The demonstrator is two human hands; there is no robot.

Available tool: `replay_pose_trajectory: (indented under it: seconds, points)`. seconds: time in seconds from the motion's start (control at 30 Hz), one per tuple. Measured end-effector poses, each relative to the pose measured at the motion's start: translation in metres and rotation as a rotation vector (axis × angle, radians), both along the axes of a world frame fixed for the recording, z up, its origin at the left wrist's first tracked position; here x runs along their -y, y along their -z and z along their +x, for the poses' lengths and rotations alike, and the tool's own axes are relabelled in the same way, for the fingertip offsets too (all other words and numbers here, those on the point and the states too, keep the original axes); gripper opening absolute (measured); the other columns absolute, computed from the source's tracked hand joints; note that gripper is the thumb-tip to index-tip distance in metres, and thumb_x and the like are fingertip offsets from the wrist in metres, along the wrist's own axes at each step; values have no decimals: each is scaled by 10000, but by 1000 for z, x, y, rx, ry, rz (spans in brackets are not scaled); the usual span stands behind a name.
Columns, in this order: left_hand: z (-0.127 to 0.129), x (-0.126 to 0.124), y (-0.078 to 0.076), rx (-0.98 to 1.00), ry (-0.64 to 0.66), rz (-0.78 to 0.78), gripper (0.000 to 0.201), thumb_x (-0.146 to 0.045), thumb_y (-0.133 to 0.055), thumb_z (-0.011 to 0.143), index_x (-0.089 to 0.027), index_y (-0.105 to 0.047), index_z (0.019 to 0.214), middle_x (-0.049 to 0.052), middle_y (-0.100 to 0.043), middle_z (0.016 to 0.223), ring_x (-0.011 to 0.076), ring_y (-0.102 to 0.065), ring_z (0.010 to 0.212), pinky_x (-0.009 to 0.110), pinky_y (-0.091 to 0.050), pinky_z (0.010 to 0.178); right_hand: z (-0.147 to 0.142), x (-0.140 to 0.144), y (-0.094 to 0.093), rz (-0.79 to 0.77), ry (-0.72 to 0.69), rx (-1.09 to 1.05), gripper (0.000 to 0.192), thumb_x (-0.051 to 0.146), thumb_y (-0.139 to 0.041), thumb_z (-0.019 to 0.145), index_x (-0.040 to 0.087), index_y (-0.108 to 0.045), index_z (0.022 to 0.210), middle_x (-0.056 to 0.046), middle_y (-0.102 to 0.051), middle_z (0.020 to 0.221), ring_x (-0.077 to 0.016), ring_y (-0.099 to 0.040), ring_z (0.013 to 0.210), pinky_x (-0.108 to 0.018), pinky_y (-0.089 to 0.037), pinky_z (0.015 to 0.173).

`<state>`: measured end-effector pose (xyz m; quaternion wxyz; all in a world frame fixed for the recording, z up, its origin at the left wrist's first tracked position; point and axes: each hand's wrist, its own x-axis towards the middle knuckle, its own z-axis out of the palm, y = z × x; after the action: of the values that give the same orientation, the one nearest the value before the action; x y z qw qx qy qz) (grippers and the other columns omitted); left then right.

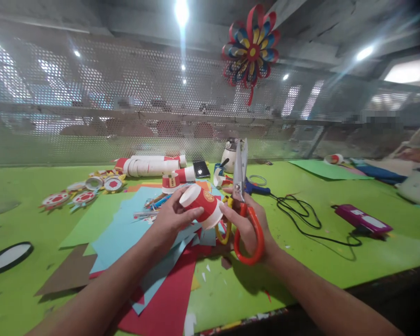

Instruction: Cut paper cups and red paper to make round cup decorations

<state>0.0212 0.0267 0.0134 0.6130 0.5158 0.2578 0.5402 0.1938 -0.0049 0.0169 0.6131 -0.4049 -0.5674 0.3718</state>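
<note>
Left hand (171, 211): a red-and-white paper cup (206, 204) is pinched between thumb and fingers. Right hand (245, 228): orange-handled scissors (238, 185) are held, blades upward. Above coloured sheets (117, 224), the cup's thin wall could be dented were too firm a squeeze applied.

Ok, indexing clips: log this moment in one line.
left hand holds red-and-white paper cup | right hand holds orange-handled scissors, blades up

Ceiling lamps (181, 13) glare with streaks; a soft shadow lies under the right hand (250, 231); edges blur and stretch.
</note>
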Motion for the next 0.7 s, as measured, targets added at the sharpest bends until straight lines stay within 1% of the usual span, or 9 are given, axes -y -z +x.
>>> replay_pose_trajectory:
  seconds: [0.07,0.13,0.2,0.27,0.33,0.37,0.5,0.6,0.7]
  points:
    - [-4,-1,-4,76,7,-27,484,-204,-715,710,-184,-542,1161,106,-610,1189,245,-581,1062,357,-457,911,-3,3,0,-5,-43,52,353,324,-633,795,178,-549,1104,-18,-618,788,-166,-604,702,-318,-506,651]
    - [-11,-6,-9,123,-17,-27,446,-213,-684,745,-177,-552,1169,109,-605,1206,235,-577,1072,347,-457,913,-4,6,1,-11,-69,130,371,357,-612,812,168,-541,1123,-12,-606,741,-167,-601,669,-305,-500,606]
    - [-20,-12,-14,152,-73,-17,433,-222,-673,758,-175,-556,1172,106,-618,1184,223,-584,1053,348,-465,902,-4,8,0,-22,-103,232,395,390,-578,837,164,-527,1158,-7,-593,720,-158,-587,627,-292,-489,565]
    - [-30,-19,-19,184,-122,-3,409,-251,-671,763,-180,-568,1153,96,-637,1148,218,-593,1030,365,-479,889,0,6,-2,-29,-152,364,396,408,-556,852,167,-536,1166,-22,-604,765,-156,-579,619,-285,-479,548]
    - [-37,-25,-22,217,-148,21,382,-288,-661,775,-189,-576,1134,85,-636,1156,213,-588,1045,367,-477,899,7,2,-6,-6,-182,512,350,412,-564,845,167,-586,1094,-38,-615,816,-165,-572,652,-280,-465,550]
    - [-40,-27,-23,232,-160,34,376,-304,-655,781,-194,-576,1131,81,-630,1172,208,-580,1063,360,-473,909,12,-1,-7,18,-190,585,324,414,-567,842,166,-607,1047,-35,-610,802,-166,-559,654,-278,-453,552]
    - [-44,-34,-21,281,-234,25,391,-342,-668,771,-210,-566,1124,74,-612,1202,202,-563,1097,345,-475,909,29,-10,-11,88,-224,776,290,425,-531,863,169,-617,971,-10,-565,710,-155,-505,619,-268,-414,559]
    - [-43,-37,-19,317,-277,-3,401,-344,-693,747,-223,-561,1107,68,-613,1196,213,-564,1095,354,-494,879,34,-12,-8,81,-298,817,260,419,-508,881,177,-603,890,-14,-585,726,-156,-517,631,-268,-421,583]
    - [-40,-37,-15,327,-254,14,405,-336,-694,748,-214,-559,1110,73,-613,1199,209,-555,1116,329,-483,900,31,-8,-6,62,-343,826,252,418,-503,885,184,-592,854,-28,-618,763,-166,-539,663,-274,-427,607]
